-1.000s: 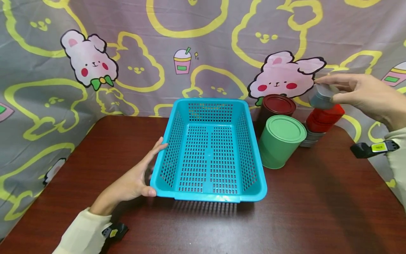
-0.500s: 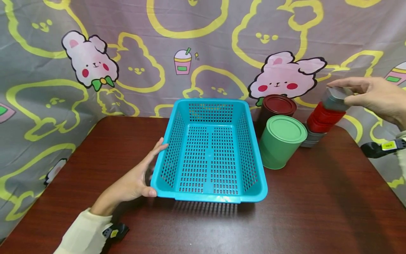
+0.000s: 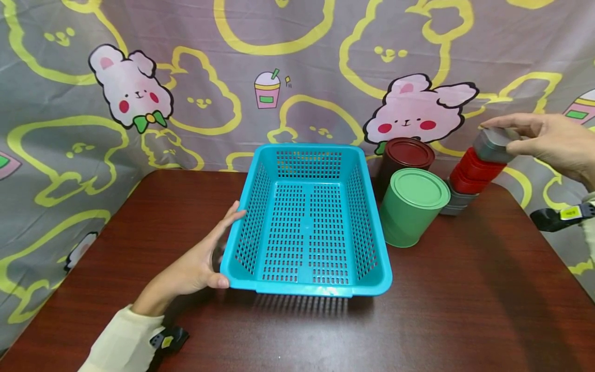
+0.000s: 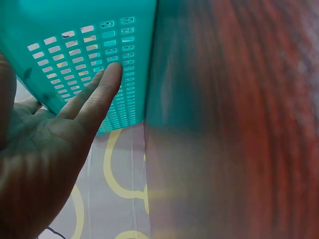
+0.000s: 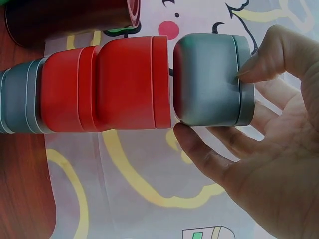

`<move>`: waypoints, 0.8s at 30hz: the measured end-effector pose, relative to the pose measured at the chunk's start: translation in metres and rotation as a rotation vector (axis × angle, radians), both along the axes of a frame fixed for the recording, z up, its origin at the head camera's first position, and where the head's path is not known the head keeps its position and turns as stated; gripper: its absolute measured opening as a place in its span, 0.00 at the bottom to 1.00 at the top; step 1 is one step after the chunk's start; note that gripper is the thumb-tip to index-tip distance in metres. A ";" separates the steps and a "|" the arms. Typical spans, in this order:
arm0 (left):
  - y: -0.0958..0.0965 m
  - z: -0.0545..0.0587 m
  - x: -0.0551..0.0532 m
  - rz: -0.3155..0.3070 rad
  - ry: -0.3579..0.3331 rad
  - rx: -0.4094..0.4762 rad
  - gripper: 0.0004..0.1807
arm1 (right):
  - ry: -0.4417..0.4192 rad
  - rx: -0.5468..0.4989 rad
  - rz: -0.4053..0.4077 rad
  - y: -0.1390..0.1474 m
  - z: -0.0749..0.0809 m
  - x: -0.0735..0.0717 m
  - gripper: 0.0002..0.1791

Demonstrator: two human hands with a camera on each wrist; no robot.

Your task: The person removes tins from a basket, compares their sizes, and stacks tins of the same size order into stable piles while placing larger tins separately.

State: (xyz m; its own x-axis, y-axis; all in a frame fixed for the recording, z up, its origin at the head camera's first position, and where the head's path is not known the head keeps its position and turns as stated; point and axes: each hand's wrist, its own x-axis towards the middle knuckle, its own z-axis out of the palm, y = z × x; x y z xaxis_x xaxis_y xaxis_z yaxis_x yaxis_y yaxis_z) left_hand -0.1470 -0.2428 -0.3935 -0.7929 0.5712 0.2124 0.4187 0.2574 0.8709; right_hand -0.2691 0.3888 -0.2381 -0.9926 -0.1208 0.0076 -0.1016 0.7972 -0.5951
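Note:
My right hand (image 3: 553,142) pinches a small grey tin (image 5: 209,79) between thumb and fingers, at the top of a stack on the right. Directly below it are two red tins (image 5: 127,82), with grey tins (image 3: 457,202) at the stack's base. A thin gap shows under the held tin in the right wrist view; whether it touches the red one I cannot tell. My left hand (image 3: 197,261) rests against the left side of a turquoise plastic basket (image 3: 307,290), thumb at its near corner. In the left wrist view its fingers (image 4: 97,104) lie straight along the perforated wall.
A lidded green can (image 3: 413,212) stands between basket and stack, with a dark red can (image 3: 402,160) behind it. All stand on a brown wooden table (image 3: 432,320). A patterned cloth (image 3: 307,51) hangs behind the table's back edge.
My right hand has moved right with the grey tin, bringing it over the red tins. In the last half second it has barely moved. My left hand and the basket have stayed still.

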 end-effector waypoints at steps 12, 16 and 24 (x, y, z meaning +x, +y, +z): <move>0.000 0.001 0.001 0.000 0.004 0.009 0.67 | 0.000 0.012 0.011 -0.004 -0.003 -0.001 0.35; -0.001 0.001 0.001 0.003 0.016 0.001 0.67 | -0.010 0.007 0.025 -0.004 -0.003 -0.002 0.35; -0.001 0.001 0.002 0.001 0.016 0.002 0.67 | -0.010 0.005 0.023 -0.004 -0.004 -0.003 0.34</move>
State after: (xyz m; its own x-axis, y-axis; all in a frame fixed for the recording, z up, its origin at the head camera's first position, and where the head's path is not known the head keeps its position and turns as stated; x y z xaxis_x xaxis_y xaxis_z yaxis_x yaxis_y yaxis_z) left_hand -0.1455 -0.2442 -0.3925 -0.7899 0.5700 0.2261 0.4325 0.2565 0.8644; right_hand -0.2725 0.3849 -0.2425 -0.9896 -0.1439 -0.0032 -0.1141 0.7977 -0.5922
